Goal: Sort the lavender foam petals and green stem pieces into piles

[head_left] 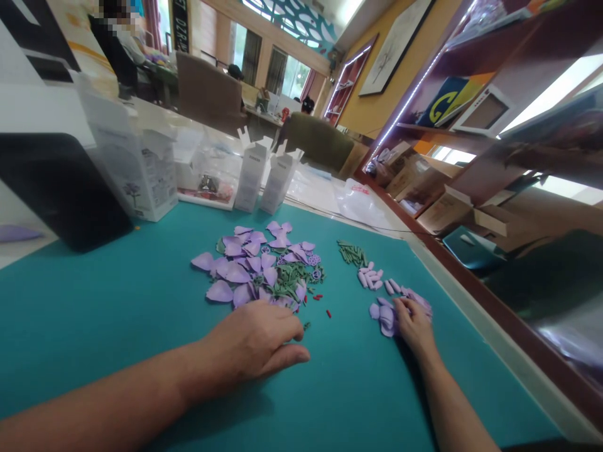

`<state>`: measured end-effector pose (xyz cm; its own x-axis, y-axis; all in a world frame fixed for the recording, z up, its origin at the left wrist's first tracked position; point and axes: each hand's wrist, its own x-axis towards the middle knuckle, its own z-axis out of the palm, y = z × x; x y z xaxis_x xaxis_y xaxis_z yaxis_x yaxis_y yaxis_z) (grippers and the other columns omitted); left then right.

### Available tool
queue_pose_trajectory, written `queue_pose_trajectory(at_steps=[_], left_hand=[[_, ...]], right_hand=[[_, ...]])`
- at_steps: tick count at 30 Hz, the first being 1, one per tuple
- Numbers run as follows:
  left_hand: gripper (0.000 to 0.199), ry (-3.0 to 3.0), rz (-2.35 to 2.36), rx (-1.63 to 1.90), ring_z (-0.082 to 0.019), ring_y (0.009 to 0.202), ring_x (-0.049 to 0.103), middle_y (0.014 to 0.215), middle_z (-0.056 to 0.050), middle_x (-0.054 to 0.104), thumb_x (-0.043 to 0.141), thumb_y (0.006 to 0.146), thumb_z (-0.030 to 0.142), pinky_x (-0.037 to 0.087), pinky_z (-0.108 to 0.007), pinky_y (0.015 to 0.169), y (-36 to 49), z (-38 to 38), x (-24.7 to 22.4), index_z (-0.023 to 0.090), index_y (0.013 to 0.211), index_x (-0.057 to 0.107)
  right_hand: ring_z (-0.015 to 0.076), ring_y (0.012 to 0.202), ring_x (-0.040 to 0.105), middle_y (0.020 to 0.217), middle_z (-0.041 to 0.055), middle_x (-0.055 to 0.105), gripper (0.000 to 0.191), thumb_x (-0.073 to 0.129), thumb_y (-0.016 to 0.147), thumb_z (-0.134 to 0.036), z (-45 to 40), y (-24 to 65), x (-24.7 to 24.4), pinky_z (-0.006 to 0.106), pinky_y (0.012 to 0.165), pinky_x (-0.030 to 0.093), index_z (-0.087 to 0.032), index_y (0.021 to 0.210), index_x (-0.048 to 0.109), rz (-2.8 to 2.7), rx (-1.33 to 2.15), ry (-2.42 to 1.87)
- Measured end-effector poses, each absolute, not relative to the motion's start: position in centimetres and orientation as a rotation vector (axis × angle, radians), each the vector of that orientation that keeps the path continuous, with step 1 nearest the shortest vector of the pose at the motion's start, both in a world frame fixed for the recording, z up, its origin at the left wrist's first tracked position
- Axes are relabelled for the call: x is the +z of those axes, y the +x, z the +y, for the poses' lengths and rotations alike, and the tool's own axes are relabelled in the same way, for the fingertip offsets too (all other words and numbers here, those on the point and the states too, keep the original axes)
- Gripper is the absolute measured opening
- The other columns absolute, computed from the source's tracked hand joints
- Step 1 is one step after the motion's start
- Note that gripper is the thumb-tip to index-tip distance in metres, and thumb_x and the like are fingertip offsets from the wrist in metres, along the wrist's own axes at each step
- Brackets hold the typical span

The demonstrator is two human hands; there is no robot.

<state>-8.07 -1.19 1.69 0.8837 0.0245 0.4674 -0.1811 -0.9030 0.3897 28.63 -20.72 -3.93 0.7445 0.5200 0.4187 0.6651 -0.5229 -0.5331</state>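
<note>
A mixed pile of purple petal-shaped pieces (237, 272) and small green pieces (289, 279) lies mid-mat. My left hand (264, 336) is at the pile's near edge, thumb apart from the curled fingers, with nothing seen between them. A few small red pieces (328, 313) lie just beyond it. On the right, my right hand (413, 320) has its thumb and fingers pinched together over a group of purple petals (387, 320); what the fingertips hold is hidden. Pale purple cylinders (370, 277) and a heap of green sticks (352, 253) lie farther back.
A teal mat (117, 314) covers the table. Along its back stand two narrow white boxes (252, 176), a larger white box (153, 176) and a dark panel (61, 188). Shelves with cartons (445, 210) run along the right. A person sits far back left.
</note>
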Motion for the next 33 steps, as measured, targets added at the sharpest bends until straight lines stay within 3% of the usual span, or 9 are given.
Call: queue_pose_trajectory(at_steps=[6, 11, 22, 29, 33], left_hand=[[0.051, 2.626, -0.118, 0.669, -0.014, 0.062, 0.050, 0.071, -0.002, 0.059, 0.021, 0.101, 0.049, 0.030, -0.027, 0.059, -8.1, -1.3, 1.7, 0.018, 0.081, 0.056], [0.054, 2.635, -0.123, 0.718, -0.014, 0.062, 0.051, 0.071, -0.002, 0.060, 0.019, 0.100, 0.052, 0.032, -0.027, 0.058, -8.1, -1.3, 1.4, 0.018, 0.081, 0.057], [0.041, 2.630, -0.044, 0.628, -0.015, 0.066, 0.054, 0.071, -0.002, 0.062, 0.038, 0.098, 0.047, 0.035, -0.026, 0.061, -8.1, -1.3, 1.3, 0.018, 0.081, 0.062], [0.032, 2.119, 0.233, 0.535, -0.014, 0.069, 0.057, 0.073, -0.002, 0.063, 0.045, 0.093, 0.040, 0.039, -0.025, 0.063, -8.2, -1.0, 3.0, 0.018, 0.078, 0.063], [0.031, 1.651, 0.397, 0.482, -0.013, 0.061, 0.056, 0.068, -0.002, 0.061, 0.048, 0.088, 0.042, 0.042, -0.024, 0.059, -7.8, -0.4, 3.2, 0.017, 0.073, 0.058]], right_hand=[[0.0296, 0.102, 0.060, 0.102, 0.0157, 0.070, 0.052, 0.042, 0.080, -0.059, -20.3, 28.2, -4.1, 0.043, 0.094, 0.043, -0.016, 0.093, 0.068, -0.986, -0.246, -2.229], [0.0296, 0.108, 0.061, 0.110, 0.0157, 0.070, 0.053, 0.043, 0.081, -0.057, -20.1, 27.3, -4.3, 0.044, 0.098, 0.043, -0.016, 0.101, 0.069, -1.090, -0.163, -2.248], [0.0313, 0.110, 0.061, 0.111, 0.0142, 0.070, 0.057, 0.044, 0.079, -0.063, -20.1, 26.5, -4.4, 0.045, 0.096, 0.046, -0.017, 0.105, 0.067, -1.111, -0.114, -2.300], [0.0335, 0.107, 0.062, 0.108, 0.0145, 0.070, 0.051, 0.043, 0.080, -0.061, -18.8, 25.9, -1.8, 0.048, 0.093, 0.047, -0.019, 0.098, 0.067, -1.221, -0.314, -2.265], [0.0281, 0.099, 0.065, 0.104, 0.0098, 0.072, 0.042, 0.042, 0.085, -0.053, -15.1, 22.8, 1.3, 0.042, 0.088, 0.049, -0.022, 0.098, 0.068, -1.347, -0.260, -2.177]])
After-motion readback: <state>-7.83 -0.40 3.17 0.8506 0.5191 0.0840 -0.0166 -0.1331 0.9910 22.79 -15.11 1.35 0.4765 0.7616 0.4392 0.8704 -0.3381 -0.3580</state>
